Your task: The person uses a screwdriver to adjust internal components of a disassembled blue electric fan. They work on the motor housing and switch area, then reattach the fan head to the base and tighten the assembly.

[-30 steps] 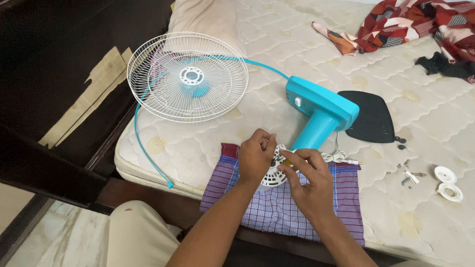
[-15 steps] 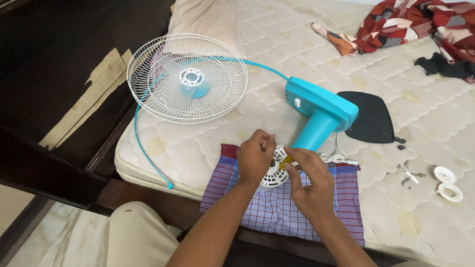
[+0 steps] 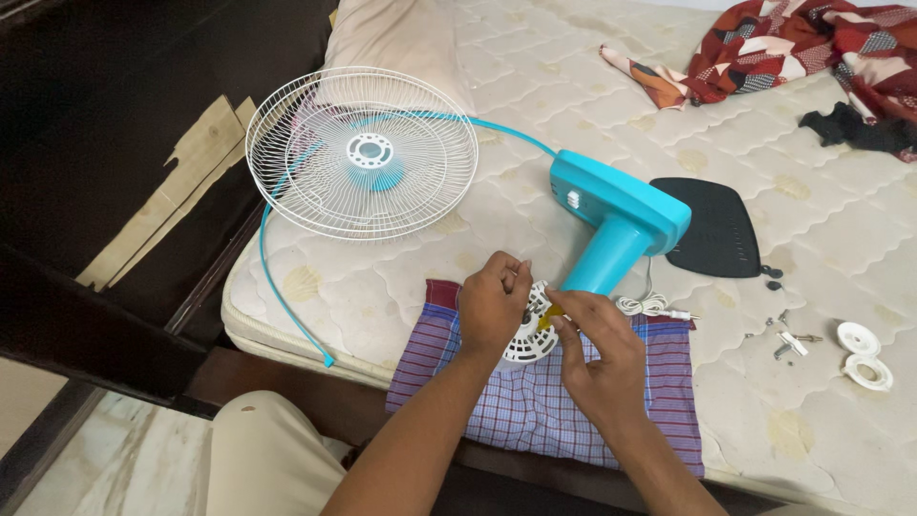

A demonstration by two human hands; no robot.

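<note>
My left hand grips the edge of a round white slotted fan motor housing resting on a purple checked cloth. My right hand pinches a small yellow piece against the top of that housing. Just behind the hands stands the turquoise fan body, its neck angled down toward the cloth. A white wire fan guard with a turquoise rim strip lies flat to the left on the mattress.
A black fan cover lies right of the fan body. Small screws and a bracket and two white round caps sit at the right. A coiled white cord, patterned red cloth, dark wooden bed frame at left.
My right hand has shifted slightly over the housing, fingers now pinching the yellow piece at its top. My left hand keeps its grip. The rest is unmoved.
</note>
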